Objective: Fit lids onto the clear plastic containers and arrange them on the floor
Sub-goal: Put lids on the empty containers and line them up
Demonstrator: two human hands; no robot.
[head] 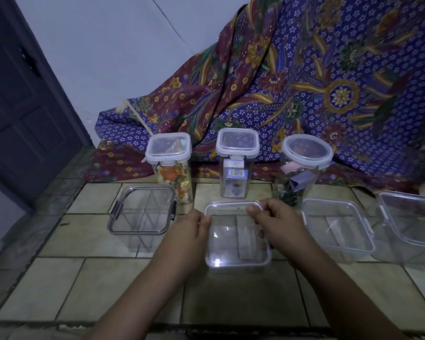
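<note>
Both forearms reach in from the near edge; the left hand (190, 225) and right hand (276, 220) have their fingers curled onto the side edges of a clear lid (233, 235) laid over the middle square container (238, 262) on the tiled floor (108, 278). Uneven pressure could seat one corner and leave another proud, or skid the box on the tile. Beyond, a divided container (142, 212) sits left, two more right, and three tall lidded jars stand before the patterned cloth (304, 82)
</note>
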